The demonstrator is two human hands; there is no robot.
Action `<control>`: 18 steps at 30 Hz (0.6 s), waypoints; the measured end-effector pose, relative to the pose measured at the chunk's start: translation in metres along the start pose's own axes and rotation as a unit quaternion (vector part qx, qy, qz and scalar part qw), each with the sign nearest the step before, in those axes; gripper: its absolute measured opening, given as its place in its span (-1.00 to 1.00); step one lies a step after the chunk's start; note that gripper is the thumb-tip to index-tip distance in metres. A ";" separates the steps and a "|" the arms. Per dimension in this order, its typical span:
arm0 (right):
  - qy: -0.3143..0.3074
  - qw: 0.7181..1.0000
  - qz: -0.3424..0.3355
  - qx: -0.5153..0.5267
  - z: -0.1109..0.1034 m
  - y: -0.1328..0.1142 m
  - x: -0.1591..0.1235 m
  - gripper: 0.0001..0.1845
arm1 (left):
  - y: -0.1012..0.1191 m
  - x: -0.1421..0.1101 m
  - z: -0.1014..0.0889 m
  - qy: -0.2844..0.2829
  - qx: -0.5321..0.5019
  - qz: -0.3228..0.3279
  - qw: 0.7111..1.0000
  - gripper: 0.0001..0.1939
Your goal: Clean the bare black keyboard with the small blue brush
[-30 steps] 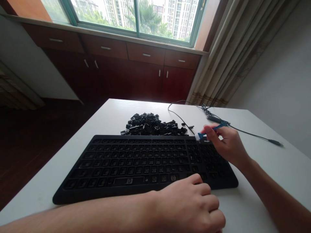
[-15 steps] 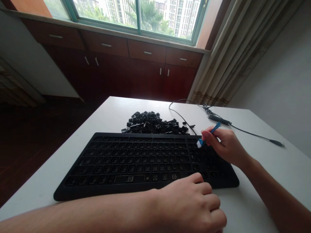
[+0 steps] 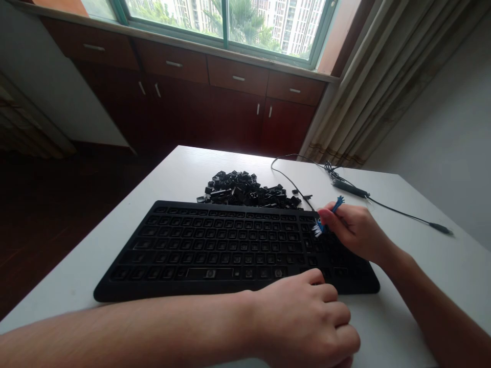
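A black keyboard with its keycaps off lies across the white table, its square key sockets bare. Between thumb and fingers, my right hand pinches a small blue brush over the keyboard's upper right part. The brush's white bristles are splayed against the sockets, and blue tufts stick out at its other end. My left hand is closed at the keyboard's front edge, knuckles up, seemingly gripping that edge; its fingertips are hidden. Behind the keyboard lies a heap of loose black keycaps.
A dark, slim tool with a cord lies at the right on the white table. The keyboard's thin cable loops behind it toward a bundle of wire. Brown cabinets stand beyond the table, below a window.
The brush has shifted slightly down and right over the sockets, and its bristles now fan out more. My left hand keeps its place at the keyboard's front edge; the view has tilted slightly.
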State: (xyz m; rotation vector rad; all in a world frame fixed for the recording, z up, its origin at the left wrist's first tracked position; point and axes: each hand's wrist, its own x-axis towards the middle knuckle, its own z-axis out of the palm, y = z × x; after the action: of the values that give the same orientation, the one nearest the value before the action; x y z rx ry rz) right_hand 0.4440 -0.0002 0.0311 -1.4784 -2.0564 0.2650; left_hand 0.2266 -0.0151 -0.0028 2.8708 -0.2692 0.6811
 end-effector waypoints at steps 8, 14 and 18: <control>-0.005 0.999 -0.035 -0.038 0.002 -0.007 0.000 -0.68 | 0.000 0.000 -0.001 -0.003 -0.004 -0.003 1.000 -0.73; -0.013 1.000 -0.003 0.011 -0.001 -0.006 0.000 -0.63 | 0.000 0.000 -0.001 0.002 -0.011 -0.005 1.000 -0.74; -0.018 0.999 0.022 0.025 -0.008 -0.007 -0.001 -0.58 | 0.000 0.000 -0.002 -0.001 -0.012 -0.005 1.000 -0.73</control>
State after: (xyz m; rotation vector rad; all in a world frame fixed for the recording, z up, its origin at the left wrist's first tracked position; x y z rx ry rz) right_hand 0.4429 -0.0048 0.0409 -1.5003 -2.0311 0.3608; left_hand 0.2261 -0.0148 -0.0008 2.8487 -0.2616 0.6674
